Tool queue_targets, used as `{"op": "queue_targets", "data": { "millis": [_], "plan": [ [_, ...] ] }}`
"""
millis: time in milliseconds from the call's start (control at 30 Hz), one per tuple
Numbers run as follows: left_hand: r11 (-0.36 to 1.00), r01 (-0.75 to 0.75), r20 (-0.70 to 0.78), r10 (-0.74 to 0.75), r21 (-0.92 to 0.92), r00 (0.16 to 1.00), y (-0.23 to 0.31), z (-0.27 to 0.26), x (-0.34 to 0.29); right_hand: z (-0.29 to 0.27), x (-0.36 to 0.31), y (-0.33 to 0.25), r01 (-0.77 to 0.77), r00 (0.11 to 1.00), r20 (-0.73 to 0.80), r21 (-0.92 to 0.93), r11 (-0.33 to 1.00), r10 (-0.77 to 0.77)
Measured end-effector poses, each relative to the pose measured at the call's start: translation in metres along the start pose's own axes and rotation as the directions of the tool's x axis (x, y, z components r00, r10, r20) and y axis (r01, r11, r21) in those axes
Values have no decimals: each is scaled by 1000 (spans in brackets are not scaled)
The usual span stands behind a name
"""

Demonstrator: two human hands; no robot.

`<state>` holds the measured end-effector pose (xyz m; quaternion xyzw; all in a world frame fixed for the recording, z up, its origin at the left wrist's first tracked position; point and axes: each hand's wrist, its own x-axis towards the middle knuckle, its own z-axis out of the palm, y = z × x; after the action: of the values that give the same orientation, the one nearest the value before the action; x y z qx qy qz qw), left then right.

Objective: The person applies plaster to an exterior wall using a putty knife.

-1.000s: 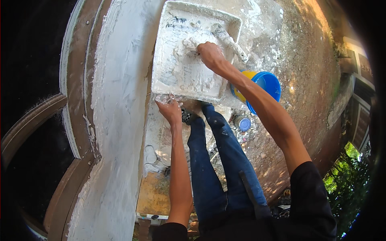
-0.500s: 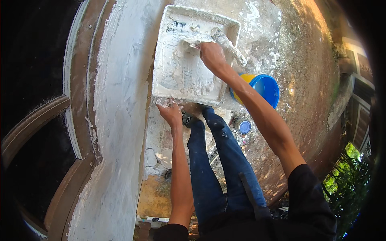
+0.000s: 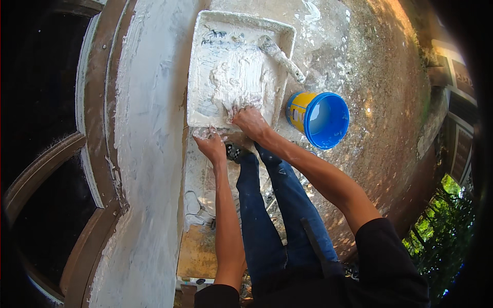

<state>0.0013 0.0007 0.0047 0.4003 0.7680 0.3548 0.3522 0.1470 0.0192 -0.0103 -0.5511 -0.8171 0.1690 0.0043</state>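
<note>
White paste [image 3: 231,77] coats the tray [image 3: 205,121]; the left hand [image 3: 211,146] curls fingers against its near corner, likely steadying it. The right hand [image 3: 250,122] bunches fingers inside; either grip, I can't tell.

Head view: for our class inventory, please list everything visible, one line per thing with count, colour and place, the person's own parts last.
Tray: 1, white, top centre
Paste: one spread, white, inside the tray
Paste-coated tool: 1, whitish, across the tray's right edge
Bucket: 1, blue and yellow, right of the tray
Liquid: one pool, pale, inside the bucket
Coated strip: 1, whitish grey, left of the tray
Frame pieces: several, brown, far left
Ground: 1, brown, right
Greenery: one patch, green, lower right
Jeans: 1 pair, blue, lower centre
Left hand: 1, paste-smeared, tray's near left corner
Right hand: 1, paste-smeared, tray's near edge; grip unclear
</note>
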Motion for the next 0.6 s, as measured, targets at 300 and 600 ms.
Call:
{"op": "queue_targets", "data": {
  "millis": [300,600],
  "plan": [
    [1000,-15,-22,15,20,1000,-7,1,2,-15,-12,-1,57,996,58,128,990,-65],
    [997,-39,14,38,72,999,-12,-1,4,-38,-18,2,66,969,226,149,987,-99]
  ]
}}
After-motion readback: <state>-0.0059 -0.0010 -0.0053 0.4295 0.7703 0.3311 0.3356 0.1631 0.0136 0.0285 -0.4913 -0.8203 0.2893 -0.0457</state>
